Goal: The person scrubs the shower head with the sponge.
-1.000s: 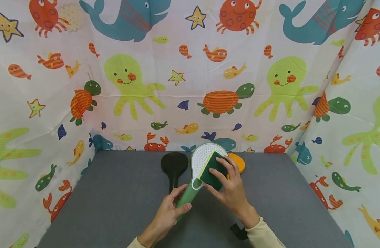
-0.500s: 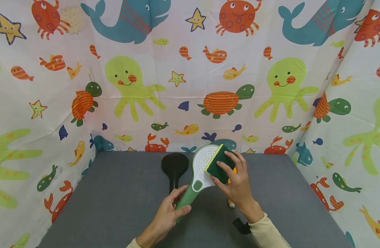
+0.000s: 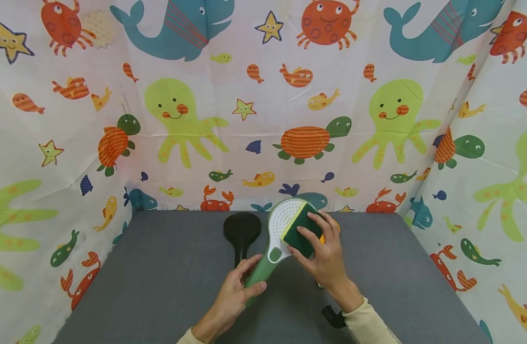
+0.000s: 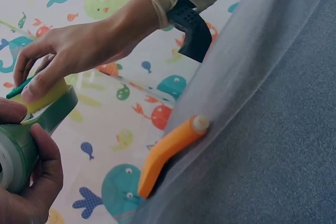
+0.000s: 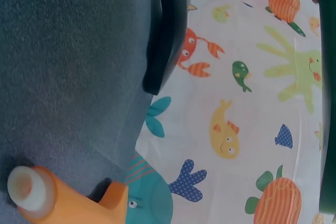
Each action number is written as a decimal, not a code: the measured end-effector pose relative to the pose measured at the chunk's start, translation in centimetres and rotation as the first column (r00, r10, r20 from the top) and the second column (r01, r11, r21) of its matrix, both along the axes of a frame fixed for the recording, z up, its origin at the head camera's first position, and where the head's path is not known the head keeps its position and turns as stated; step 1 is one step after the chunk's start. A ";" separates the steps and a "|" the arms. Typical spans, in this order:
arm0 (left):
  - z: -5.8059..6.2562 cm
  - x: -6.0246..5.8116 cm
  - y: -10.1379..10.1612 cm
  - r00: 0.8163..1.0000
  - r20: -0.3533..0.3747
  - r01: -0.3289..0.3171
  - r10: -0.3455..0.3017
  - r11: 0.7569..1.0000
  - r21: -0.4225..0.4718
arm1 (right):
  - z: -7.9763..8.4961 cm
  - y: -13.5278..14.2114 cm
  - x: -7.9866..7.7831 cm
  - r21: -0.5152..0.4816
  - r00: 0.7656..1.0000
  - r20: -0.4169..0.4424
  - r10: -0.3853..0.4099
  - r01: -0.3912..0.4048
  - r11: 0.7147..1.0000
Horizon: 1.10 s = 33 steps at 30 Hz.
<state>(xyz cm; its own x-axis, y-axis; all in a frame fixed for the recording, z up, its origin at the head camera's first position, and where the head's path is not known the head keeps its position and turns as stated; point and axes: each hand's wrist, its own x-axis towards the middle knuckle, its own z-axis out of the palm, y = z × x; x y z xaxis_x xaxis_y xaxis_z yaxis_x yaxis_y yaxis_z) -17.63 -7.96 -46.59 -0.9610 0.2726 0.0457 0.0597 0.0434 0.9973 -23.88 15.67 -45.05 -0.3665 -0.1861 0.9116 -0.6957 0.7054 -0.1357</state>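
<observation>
Green shower head (image 3: 274,254) is held out over mid-table, looks off the surface, nozzle plate (image 3: 281,220) at about 1 o'clock from the grip. Reads as hard plastic: light, stiff, fairly tough, likely slick if wet. Best hold is well round the handle (image 3: 260,273), as the left hand (image 3: 236,292) has it. The wide end sits far from the grip, so I'd expect it to twist under a side push. Sponge (image 3: 304,220) should be soft, near weightless, easy to squash; take it by the edges. It lies over the plate's 3–4 o'clock side, yellow layer against the plate, dark green layer outward.

Pose: left hand wraps the handle, thumb on the near side, fingers round the far side, forearm toward 7 o'clock. Right hand (image 3: 327,253) pinches the sponge, thumb at its lower edge, fingertips spread on the green layer, forearm toward 5. Can't tell how hard it presses.

On the grey table (image 3: 168,272): dark shower head (image 3: 241,229) at 9 o'clock from the plate; orange piece (image 4: 164,150) at 3, mostly behind the right hand.
</observation>
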 end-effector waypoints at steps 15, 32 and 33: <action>-0.2 -0.7 0.9 1.000 -0.017 0.006 -0.005 1.000 0.030 | -0.2 -0.2 0.1 0.029 0.999 -0.030 0.039 -0.038 0.999; 0.0 -0.4 0.9 0.998 -0.057 0.019 -0.019 1.000 0.009 | 1.1 0.1 -0.9 -0.056 1.000 0.000 0.013 -0.012 0.998; 0.0 -0.4 0.9 0.998 -0.058 0.017 -0.017 1.000 0.009 | 1.0 0.0 -0.9 -0.057 1.000 0.001 0.013 -0.013 0.998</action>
